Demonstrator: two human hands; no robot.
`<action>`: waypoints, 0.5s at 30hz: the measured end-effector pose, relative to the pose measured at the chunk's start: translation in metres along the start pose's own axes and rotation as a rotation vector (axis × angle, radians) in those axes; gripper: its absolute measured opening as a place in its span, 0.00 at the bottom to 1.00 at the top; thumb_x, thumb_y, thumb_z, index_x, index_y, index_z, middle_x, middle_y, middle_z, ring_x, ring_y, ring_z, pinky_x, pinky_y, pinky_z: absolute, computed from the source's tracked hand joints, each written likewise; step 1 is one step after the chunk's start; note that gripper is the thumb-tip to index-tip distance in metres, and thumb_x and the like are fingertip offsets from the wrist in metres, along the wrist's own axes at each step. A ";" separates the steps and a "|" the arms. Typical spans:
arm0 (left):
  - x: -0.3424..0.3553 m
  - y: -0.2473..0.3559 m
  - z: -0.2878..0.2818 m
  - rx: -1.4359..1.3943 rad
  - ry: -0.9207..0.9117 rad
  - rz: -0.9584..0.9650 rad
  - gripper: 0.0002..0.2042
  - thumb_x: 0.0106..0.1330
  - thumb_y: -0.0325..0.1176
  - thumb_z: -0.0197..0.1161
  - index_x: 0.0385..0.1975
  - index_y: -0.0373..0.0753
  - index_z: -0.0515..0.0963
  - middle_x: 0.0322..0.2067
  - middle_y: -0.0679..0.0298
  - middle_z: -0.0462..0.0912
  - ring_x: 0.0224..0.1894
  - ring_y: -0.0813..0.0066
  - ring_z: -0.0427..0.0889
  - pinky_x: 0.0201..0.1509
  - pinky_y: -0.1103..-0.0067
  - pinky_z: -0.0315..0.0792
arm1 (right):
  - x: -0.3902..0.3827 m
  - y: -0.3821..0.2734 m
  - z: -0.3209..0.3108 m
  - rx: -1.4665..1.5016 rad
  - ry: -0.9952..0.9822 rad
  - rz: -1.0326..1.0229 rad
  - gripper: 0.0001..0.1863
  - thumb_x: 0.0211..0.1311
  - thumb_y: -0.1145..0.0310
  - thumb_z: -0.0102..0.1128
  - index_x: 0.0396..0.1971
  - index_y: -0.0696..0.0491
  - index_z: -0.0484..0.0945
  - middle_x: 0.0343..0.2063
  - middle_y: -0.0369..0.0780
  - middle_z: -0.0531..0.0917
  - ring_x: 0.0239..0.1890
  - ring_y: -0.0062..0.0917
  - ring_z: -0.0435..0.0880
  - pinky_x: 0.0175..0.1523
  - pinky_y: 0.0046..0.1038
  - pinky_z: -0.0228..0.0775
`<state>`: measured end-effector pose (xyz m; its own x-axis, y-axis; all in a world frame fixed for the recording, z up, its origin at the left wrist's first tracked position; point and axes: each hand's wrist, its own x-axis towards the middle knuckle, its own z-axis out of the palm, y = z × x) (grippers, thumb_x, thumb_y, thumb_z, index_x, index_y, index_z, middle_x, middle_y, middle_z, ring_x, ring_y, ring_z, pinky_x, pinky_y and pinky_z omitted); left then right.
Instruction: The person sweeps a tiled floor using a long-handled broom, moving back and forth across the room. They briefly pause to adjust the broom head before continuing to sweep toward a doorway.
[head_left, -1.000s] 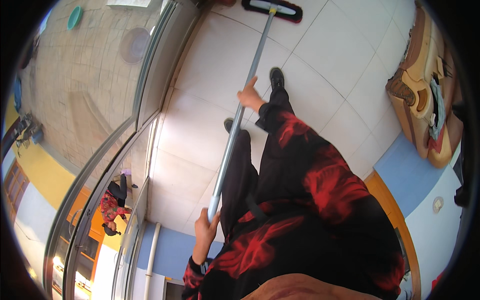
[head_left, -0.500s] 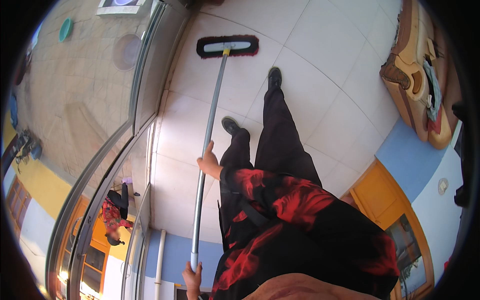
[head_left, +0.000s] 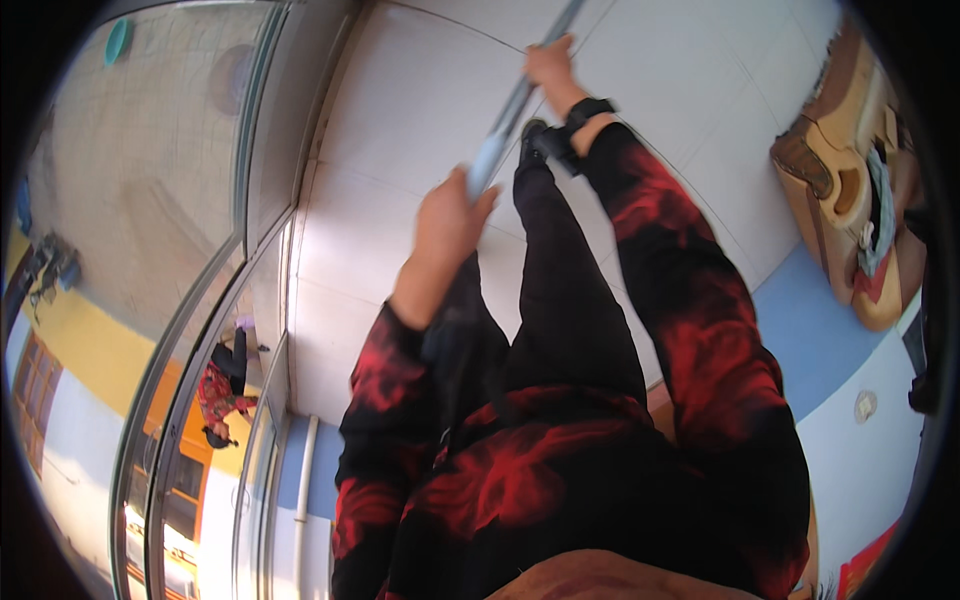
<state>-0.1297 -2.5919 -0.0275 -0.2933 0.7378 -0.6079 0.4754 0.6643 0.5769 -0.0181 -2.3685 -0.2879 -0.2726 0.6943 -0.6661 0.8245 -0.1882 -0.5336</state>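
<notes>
Pole (head_left: 518, 103) slants over the floor (head_left: 390, 120), well left of the sofa (head_left: 812, 190). Left hand (head_left: 450, 225): fingers wrapped round its pale end; right hand (head_left: 552, 66): fingers grasping farther up, nearer the sofa. Spaced grips, likely for leverage. Far end out of frame.

Gripping pale end of silver pole (head_left: 518, 104) with left hand (head_left: 446, 222); clasping it farther up with right hand (head_left: 551, 66), slightly blurred. Holding it aslant, up and out past top edge. Standing on white floor tiles (head_left: 400, 115). Noted at right: tan-and-brown sofa (head_left: 812, 200). Noted at left: grey-framed glazing (head_left: 252, 125); beyond it, green basin (head_left: 118, 42) and another person (head_left: 216, 393), in red and black.
</notes>
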 end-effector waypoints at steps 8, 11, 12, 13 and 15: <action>-0.018 0.022 0.027 -0.004 -0.069 -0.059 0.17 0.57 0.41 0.60 0.30 0.32 0.67 0.20 0.46 0.76 0.26 0.44 0.77 0.29 0.61 0.71 | -0.001 0.024 -0.057 -1.063 -0.178 -0.402 0.15 0.50 0.72 0.50 0.38 0.59 0.74 0.22 0.48 0.81 0.26 0.39 0.82 0.52 0.64 0.46; -0.098 -0.028 0.008 0.022 -0.050 -0.082 0.16 0.58 0.42 0.60 0.27 0.35 0.66 0.17 0.47 0.74 0.22 0.46 0.75 0.24 0.62 0.68 | -0.052 0.014 -0.001 -0.639 -0.230 -0.193 0.13 0.52 0.74 0.44 0.35 0.57 0.77 0.18 0.46 0.81 0.23 0.35 0.82 0.55 0.68 0.29; -0.129 -0.045 -0.001 0.065 -0.100 -0.135 0.16 0.58 0.42 0.60 0.27 0.35 0.66 0.15 0.48 0.74 0.21 0.46 0.75 0.22 0.63 0.67 | -0.067 0.013 0.018 -0.615 -0.232 -0.241 0.13 0.53 0.74 0.43 0.34 0.57 0.77 0.17 0.45 0.80 0.22 0.34 0.82 0.56 0.68 0.25; -0.164 -0.063 -0.012 0.079 -0.124 -0.158 0.15 0.58 0.42 0.60 0.28 0.35 0.66 0.16 0.47 0.74 0.21 0.46 0.75 0.22 0.63 0.67 | -0.088 0.017 0.040 -0.654 -0.270 -0.262 0.13 0.53 0.75 0.42 0.34 0.58 0.77 0.17 0.46 0.80 0.21 0.33 0.82 0.57 0.68 0.25; -0.236 -0.096 -0.030 0.123 -0.111 -0.189 0.15 0.57 0.41 0.61 0.28 0.35 0.67 0.16 0.47 0.74 0.21 0.46 0.75 0.21 0.64 0.67 | -0.132 0.023 0.086 -0.709 -0.285 -0.278 0.11 0.53 0.72 0.45 0.37 0.59 0.69 0.17 0.47 0.79 0.22 0.36 0.80 0.50 0.66 0.34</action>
<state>-0.1307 -2.8265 0.0773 -0.2972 0.5799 -0.7585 0.5204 0.7644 0.3805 -0.0059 -2.5246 -0.2568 -0.5506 0.4293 -0.7160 0.8000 0.5165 -0.3055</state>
